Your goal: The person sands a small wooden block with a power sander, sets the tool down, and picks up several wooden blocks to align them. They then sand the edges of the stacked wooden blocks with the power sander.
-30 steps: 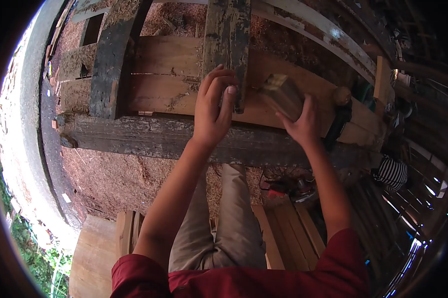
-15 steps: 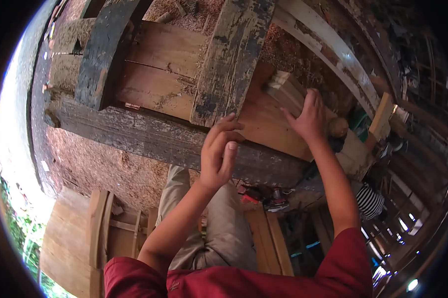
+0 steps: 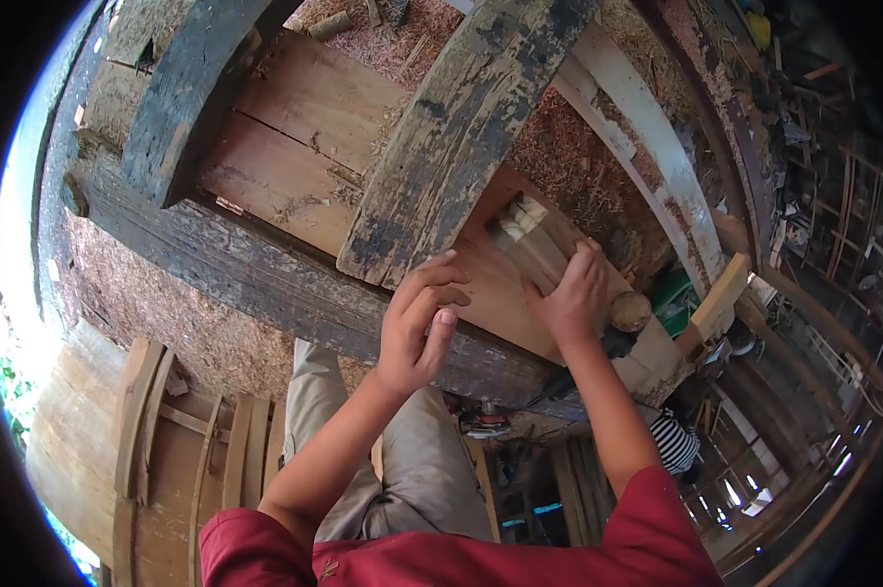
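Note:
My right hand (image 3: 573, 298) spans a stack of short wooden pieces (image 3: 534, 230) with pale cut ends, thumb along the left side and fingers over the right. The stack rests on a reddish-brown board (image 3: 505, 318), and its near end is hidden by the hand. My left hand (image 3: 417, 323) is half curled with thumb and fingers apart, holding nothing. It hovers at the lower end of a weathered beam (image 3: 451, 147) with peeling dark paint, over the edge of a long dark plank (image 3: 256, 269).
A round wooden piece (image 3: 630, 311) lies right of my right hand. A curved pale strip (image 3: 647, 127) arcs at upper right. Another dark curved beam (image 3: 187, 98) crosses at upper left. Wood shavings (image 3: 168, 313) cover the ground, with curved boards (image 3: 80, 421) at lower left.
The view has shifted, so the beams look more slanted and my hands sit lower left in the picture. My right hand stays at the wooden stack; my left remains half curled and empty.

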`<state>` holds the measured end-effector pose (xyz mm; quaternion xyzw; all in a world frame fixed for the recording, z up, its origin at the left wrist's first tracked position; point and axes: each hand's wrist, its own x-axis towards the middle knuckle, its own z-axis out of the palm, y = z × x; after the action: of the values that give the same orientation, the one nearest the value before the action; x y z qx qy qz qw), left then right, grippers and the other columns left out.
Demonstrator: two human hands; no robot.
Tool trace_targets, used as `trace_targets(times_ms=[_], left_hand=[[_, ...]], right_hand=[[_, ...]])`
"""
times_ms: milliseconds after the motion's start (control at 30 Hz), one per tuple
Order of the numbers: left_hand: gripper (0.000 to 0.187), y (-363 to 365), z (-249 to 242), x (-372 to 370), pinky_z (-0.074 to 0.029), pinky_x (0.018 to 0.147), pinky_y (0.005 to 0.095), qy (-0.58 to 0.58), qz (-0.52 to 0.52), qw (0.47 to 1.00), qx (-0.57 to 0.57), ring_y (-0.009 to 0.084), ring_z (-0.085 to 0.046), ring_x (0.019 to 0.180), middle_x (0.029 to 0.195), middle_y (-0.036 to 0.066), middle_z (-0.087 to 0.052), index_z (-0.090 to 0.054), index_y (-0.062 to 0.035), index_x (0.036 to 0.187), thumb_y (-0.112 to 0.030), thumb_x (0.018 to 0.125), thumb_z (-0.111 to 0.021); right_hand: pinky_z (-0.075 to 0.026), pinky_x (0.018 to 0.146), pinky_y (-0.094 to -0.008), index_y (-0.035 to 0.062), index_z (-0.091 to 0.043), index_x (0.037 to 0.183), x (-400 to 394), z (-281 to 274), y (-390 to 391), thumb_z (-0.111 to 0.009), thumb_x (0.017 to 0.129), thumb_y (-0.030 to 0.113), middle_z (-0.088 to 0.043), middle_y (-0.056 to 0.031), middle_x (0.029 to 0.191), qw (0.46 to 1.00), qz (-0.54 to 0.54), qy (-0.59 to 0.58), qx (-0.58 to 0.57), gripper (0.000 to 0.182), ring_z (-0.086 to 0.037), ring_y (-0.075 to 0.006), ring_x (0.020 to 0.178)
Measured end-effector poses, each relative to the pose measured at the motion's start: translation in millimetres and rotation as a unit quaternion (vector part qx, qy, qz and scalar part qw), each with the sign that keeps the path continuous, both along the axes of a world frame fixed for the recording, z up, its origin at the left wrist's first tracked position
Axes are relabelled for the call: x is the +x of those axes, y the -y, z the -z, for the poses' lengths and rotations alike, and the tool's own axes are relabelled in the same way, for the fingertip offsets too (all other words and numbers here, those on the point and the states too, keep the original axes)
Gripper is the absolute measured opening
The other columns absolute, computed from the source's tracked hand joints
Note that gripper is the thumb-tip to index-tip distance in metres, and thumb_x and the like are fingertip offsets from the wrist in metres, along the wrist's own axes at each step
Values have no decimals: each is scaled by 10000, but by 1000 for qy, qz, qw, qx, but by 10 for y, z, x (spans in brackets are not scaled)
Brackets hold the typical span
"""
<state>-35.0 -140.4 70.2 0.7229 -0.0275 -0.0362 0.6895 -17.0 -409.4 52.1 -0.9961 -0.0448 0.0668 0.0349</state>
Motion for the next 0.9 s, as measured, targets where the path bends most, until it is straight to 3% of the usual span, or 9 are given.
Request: trace_targets(times_ms=[167,233,267,367,467,600,900], left_hand=[[142,314,-52,16,-498,1068,450,-41,-23,999,-5,386,-650,1246,1249,210,-675,-677,29,1104,-81,1055,-601],[138,485,-65,65,-507,1038,428,-85,-37,996,-11,367,-659,1204,1256,202,-666,-674,24,1144,-8,1014,-639],[221,571,1,69,-507,1029,413,-73,-52,996,-2,367,-655,1189,1259,196,-653,-659,12,1204,4,984,-685],[269,807,82,187,-509,1031,419,-79,-101,990,66,372,-646,1194,1254,199,-648,-647,0,1237,-40,980,-716],[349,924,194,372,-513,1029,428,-71,-102,990,69,370,-639,1189,1255,190,-645,-636,-19,1279,-78,960,-763],[401,997,255,323,-505,1036,439,-150,-108,982,32,350,-635,1185,1266,166,-652,-634,-44,1313,-139,957,-790],[385,1015,141,389,-476,1046,402,-225,-98,969,29,308,-606,1175,1220,147,-647,-624,-60,1312,-157,972,-775]], right_hand=[[-437,1128,-585,-30,-453,1357,23,17,-3,-951,708,342,-541,-257,1341,1000,-11,15,23,898,-533,-496,1321],[-446,1109,-584,-27,-459,1340,24,22,-4,-950,711,343,-548,-253,1323,999,-11,21,33,879,-544,-494,1302],[-451,1098,-584,-25,-462,1331,30,28,-4,-950,711,343,-551,-251,1313,999,-12,24,38,870,-550,-492,1291],[-469,1059,-583,-24,-473,1302,49,15,-13,-942,724,359,-563,-246,1279,998,-24,46,40,836,-572,-487,1249],[-482,1027,-577,-27,-484,1280,87,45,-21,-929,745,390,-574,-246,1248,995,-39,74,48,811,-591,-483,1210],[-495,995,-555,-34,-501,1250,103,22,-3,-889,815,421,-585,-254,1215,995,-49,76,45,739,-608,-469,1157],[-500,976,-548,-23,-505,1235,92,54,17,-879,805,463,-599,-243,1193,995,-41,84,34,749,-621,-453,1133]])
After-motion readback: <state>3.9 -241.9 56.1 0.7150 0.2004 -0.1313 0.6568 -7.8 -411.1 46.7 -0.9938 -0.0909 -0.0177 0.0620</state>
